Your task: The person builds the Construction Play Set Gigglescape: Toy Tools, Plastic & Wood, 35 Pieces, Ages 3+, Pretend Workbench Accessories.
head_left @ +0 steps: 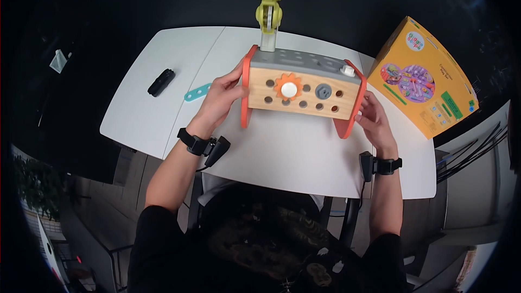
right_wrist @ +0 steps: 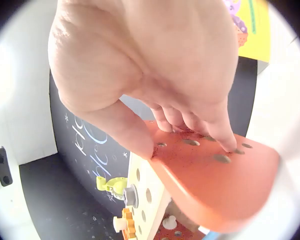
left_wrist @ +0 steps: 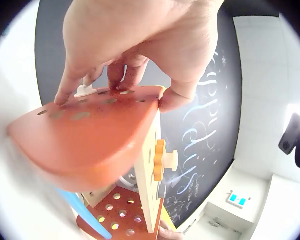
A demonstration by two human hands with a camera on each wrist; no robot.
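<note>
A wooden toy workbench (head_left: 304,109) with a grey top and red end panels stands between my two hands. My left hand (head_left: 218,99) grips the left end panel (left_wrist: 85,145), thumb at its front edge and fingertips on its outer face. On the other side, my right hand (head_left: 375,123) grips the right end panel (right_wrist: 220,185) in the same way. An orange gear (head_left: 280,80) with a white peg and a grey hex-shaped piece (head_left: 323,91) sit on the holed front. A yellow-green jointed piece (head_left: 269,13) rises from the back left corner. A white knob (head_left: 348,69) is on top at right.
A teal strip with holes (head_left: 197,93) lies on the white table (head_left: 135,103), left of the bench. Further left is a black object (head_left: 161,82). A yellow toy box (head_left: 434,114) stands at the right edge. Behind the table is a dark chalkboard (left_wrist: 210,115).
</note>
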